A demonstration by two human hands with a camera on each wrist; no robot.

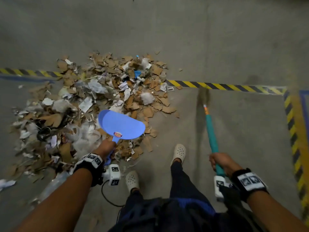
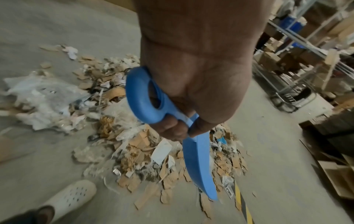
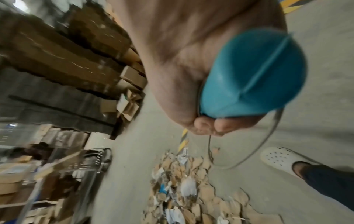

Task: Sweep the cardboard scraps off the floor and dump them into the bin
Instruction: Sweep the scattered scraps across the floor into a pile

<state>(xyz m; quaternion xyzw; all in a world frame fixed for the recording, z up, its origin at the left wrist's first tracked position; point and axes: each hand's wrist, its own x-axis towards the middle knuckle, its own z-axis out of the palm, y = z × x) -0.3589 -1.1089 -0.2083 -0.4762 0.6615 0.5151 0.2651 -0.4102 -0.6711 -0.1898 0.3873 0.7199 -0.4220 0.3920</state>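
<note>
Blue dustpan (image 1: 120,124) gripped by its handle in left hand (image 1: 107,147), hanging over the cardboard scraps (image 1: 93,104) heaped on the floor (image 1: 217,47). Right hand (image 1: 221,162) wraps the teal broom (image 1: 211,133) handle, bristles right of the heap.

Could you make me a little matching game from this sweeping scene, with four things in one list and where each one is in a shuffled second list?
Things:
1. light blue plastic dustpan
2. teal-handled broom
3. pile of brown cardboard and white paper scraps
4. yellow-and-black striped floor tape

Places:
A. runs across the concrete floor, partly under the scraps
B. held in the left hand, above the near edge of the pile
C. held in the right hand, bristles on the floor right of the pile
D. spread over the floor ahead of the white shoes

Pairs: 1-B, 2-C, 3-D, 4-A
</note>
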